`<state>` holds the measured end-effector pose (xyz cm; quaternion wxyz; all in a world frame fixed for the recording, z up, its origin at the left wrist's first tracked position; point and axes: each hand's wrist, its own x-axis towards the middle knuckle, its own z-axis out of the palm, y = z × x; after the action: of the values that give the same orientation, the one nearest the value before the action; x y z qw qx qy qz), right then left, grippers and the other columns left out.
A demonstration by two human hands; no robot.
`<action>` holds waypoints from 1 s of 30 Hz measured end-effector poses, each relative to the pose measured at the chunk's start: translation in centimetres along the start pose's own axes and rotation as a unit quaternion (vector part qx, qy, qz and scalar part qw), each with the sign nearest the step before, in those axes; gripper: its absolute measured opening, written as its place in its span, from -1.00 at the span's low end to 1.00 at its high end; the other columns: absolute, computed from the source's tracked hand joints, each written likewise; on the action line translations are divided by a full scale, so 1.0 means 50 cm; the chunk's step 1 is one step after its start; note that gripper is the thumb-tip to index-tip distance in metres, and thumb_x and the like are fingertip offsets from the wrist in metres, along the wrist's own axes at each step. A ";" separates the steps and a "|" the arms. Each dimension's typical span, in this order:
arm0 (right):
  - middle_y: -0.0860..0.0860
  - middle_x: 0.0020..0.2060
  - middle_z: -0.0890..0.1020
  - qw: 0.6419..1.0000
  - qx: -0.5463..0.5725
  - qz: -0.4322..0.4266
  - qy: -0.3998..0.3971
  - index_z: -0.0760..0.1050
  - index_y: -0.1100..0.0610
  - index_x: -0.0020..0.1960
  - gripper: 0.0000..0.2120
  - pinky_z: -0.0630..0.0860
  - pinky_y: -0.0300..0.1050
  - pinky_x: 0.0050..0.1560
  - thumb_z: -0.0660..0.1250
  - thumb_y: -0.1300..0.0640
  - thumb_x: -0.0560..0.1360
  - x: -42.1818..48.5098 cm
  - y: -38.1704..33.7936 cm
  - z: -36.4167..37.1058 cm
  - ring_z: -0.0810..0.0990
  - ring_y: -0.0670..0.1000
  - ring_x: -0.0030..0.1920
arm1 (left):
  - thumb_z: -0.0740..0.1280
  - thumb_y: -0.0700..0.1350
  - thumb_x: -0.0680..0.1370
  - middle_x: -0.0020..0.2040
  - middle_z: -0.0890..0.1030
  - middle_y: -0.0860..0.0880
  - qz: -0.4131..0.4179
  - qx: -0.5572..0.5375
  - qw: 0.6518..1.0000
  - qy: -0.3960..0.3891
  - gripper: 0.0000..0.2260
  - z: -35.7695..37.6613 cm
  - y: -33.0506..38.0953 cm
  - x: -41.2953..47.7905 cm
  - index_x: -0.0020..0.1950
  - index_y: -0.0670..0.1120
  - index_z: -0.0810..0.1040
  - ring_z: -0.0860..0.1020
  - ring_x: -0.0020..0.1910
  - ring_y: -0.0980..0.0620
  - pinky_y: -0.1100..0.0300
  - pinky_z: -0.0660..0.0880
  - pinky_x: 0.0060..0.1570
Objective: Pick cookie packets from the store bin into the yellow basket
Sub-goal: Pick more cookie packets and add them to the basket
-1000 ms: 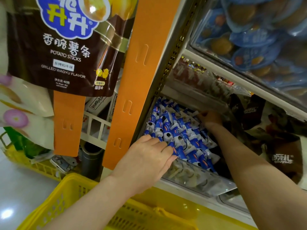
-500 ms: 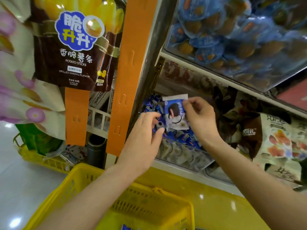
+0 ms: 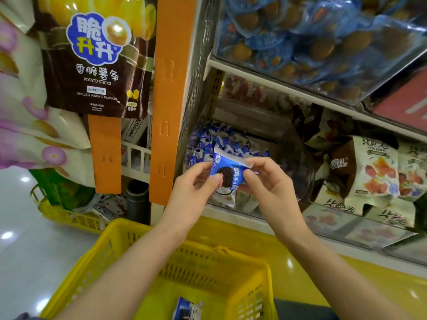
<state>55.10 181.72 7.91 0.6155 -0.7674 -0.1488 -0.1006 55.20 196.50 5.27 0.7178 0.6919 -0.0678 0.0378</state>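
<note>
Both hands hold one blue and white cookie packet [image 3: 227, 174] in front of the store bin [image 3: 233, 210]. My left hand [image 3: 196, 188] pinches its left edge, and my right hand [image 3: 265, 183] pinches its right side. Behind it, several more blue cookie packets [image 3: 208, 144] lie piled in the bin. The yellow basket [image 3: 184, 262] sits below my forearms, and one blue packet [image 3: 186, 308] lies on its floor.
An orange hanging strip [image 3: 172, 88] and a perforated shelf post stand left of the bin. A brown potato sticks bag [image 3: 97, 58] hangs at upper left. Brown and white snack bags [image 3: 369, 172] fill the shelf to the right. A second yellow basket [image 3: 69, 215] stands at left.
Both hands came out of the bin with one cookie packet and drew it down toward me. The view dropped, so more of the yellow basket shows.
</note>
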 end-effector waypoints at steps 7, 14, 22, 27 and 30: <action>-0.12 -0.05 0.65 0.996 -0.071 0.021 -0.048 0.55 -0.01 0.04 -0.76 0.54 -0.21 0.04 0.39 0.23 0.42 0.002 0.005 -0.016 0.61 -0.14 0.00 | 0.41 -0.25 0.42 0.04 0.47 0.13 0.227 0.234 0.945 0.031 -0.65 0.002 0.017 -0.014 0.17 -0.01 0.52 0.47 0.08 0.21 0.49 0.34 0.13; -0.13 0.05 0.55 0.957 -0.200 -0.210 0.001 0.51 0.00 0.00 -0.60 0.50 -0.24 0.12 0.42 0.44 0.34 -0.014 0.007 -0.026 0.53 -0.17 0.13 | 0.39 -0.20 0.42 0.10 0.43 0.13 0.266 0.295 0.918 0.019 -0.67 0.001 0.013 -0.023 0.18 -0.09 0.49 0.42 0.15 0.20 0.45 0.34 0.17; -0.10 -0.03 0.67 0.997 -0.021 0.053 -0.043 0.50 0.07 0.12 -0.73 0.51 -0.36 -0.06 0.37 0.20 0.43 -0.004 -0.001 -0.016 0.62 -0.18 0.00 | 0.37 -0.05 0.45 -0.07 0.59 0.18 0.111 0.052 0.991 0.043 -0.80 0.012 0.013 -0.016 0.01 0.17 0.45 0.55 -0.07 0.30 0.47 0.45 -0.11; -0.07 -0.04 0.68 0.996 -0.003 0.085 -0.039 0.55 0.07 0.10 -0.72 0.50 -0.37 -0.15 0.38 0.07 0.39 0.015 -0.006 -0.027 0.63 -0.16 -0.06 | 0.27 0.03 0.51 0.02 0.55 0.18 0.098 0.127 0.987 0.013 -0.82 0.011 0.014 0.014 0.10 0.10 0.43 0.50 -0.04 0.31 0.41 0.46 -0.05; -0.05 -0.08 0.68 0.992 -0.055 0.090 0.074 0.55 0.08 0.09 -0.76 0.47 -0.45 -0.24 0.39 0.08 0.43 0.081 -0.002 -0.056 0.63 -0.20 -0.13 | 0.15 0.06 0.57 0.16 0.44 0.20 0.161 0.305 0.939 -0.014 -0.68 0.002 0.018 0.051 0.32 0.07 0.35 0.36 0.14 0.30 0.34 0.30 0.19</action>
<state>58.93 179.44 9.97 0.5882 -0.8008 -0.0277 -0.1095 57.57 196.35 6.52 0.4558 0.8579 -0.1733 0.1619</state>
